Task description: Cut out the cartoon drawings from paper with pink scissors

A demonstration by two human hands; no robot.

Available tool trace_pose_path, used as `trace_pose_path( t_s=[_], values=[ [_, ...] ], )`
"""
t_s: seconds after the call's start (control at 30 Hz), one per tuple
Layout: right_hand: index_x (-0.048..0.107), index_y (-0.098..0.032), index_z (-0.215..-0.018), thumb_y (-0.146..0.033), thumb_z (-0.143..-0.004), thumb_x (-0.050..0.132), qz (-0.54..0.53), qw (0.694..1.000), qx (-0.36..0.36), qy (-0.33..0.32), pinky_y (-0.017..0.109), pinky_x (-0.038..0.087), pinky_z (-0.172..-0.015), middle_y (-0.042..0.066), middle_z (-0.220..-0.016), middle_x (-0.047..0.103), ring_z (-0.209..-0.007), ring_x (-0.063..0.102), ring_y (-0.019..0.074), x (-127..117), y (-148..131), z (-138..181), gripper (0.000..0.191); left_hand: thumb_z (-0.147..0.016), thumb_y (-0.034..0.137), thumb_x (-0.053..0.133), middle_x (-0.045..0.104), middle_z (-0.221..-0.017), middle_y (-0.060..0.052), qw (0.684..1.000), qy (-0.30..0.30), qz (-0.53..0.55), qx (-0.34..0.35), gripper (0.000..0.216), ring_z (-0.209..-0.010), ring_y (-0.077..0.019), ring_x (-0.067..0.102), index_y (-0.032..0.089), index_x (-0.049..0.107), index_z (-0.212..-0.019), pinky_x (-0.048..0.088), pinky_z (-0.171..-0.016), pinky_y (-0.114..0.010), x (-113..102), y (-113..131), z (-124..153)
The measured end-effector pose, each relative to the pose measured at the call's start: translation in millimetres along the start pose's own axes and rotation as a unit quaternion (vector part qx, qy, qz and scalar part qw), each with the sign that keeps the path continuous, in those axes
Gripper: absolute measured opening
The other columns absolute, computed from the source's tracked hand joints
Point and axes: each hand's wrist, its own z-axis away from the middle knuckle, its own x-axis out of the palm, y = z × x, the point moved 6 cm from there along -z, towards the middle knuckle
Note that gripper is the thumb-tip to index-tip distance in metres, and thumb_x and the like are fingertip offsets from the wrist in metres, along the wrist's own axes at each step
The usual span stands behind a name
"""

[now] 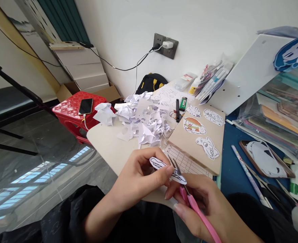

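My left hand (pixel 144 179) pinches a small paper cutout (pixel 157 163) with a black line drawing on it, thumb on top. In my right hand (pixel 202 199) are pink-handled scissors (pixel 198 211), their blades crossing the cutout near its right part. Fingers of my right hand lie close under the cutout, and part of the scissor handles is hidden by them. Past my hands, a heap of white paper scraps (pixel 149 114) covers much of the table (pixel 106 141). Several cut-out drawings, one of them coloured (pixel 194 125), lie on a brown pad (pixel 181 139).
A black utility knife (pixel 177 109) and a green box (pixel 183 103) lie behind the pad. To the right are a pencil (pixel 248 172), a brown tray (pixel 289 172) of cutouts and a white stand (pixel 247 74). A phone (pixel 85 106) charges on a red stool (pixel 63 109) at left.
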Motion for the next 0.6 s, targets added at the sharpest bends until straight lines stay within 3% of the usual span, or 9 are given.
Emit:
trace_pose_path(
  t_s=[0.43,0.6],
  values=[
    [0.065,-0.017,-0.079,-0.015,-0.068,0.061,0.046,0.999,-0.02,-0.018,0.023,0.041,-0.051,-0.006,-0.059,0.041,-0.051,0.04,0.0112,-4.0,9.4,1.3,0.012,-0.076,0.026,0.075,0.06,-0.054,0.002,0.999,0.033,-0.031,0.004,0.025,-0.05,-0.0092,0.054,0.014,0.063,-0.057,0.042,-0.05,-0.017,-6.7,0.4,-0.9],
    [0.066,-0.016,-0.079,-0.013,-0.068,0.06,0.039,0.999,-0.011,-0.028,0.024,0.045,-0.053,-0.004,-0.06,0.049,-0.054,0.049,0.0131,-2.8,8.7,2.3,0.013,-0.076,0.029,0.075,0.059,-0.051,0.002,0.998,0.051,-0.041,-0.004,0.026,-0.048,-0.0092,0.052,0.014,0.064,-0.059,0.04,-0.048,-0.017,-9.8,-2.8,0.2]
  ],
)
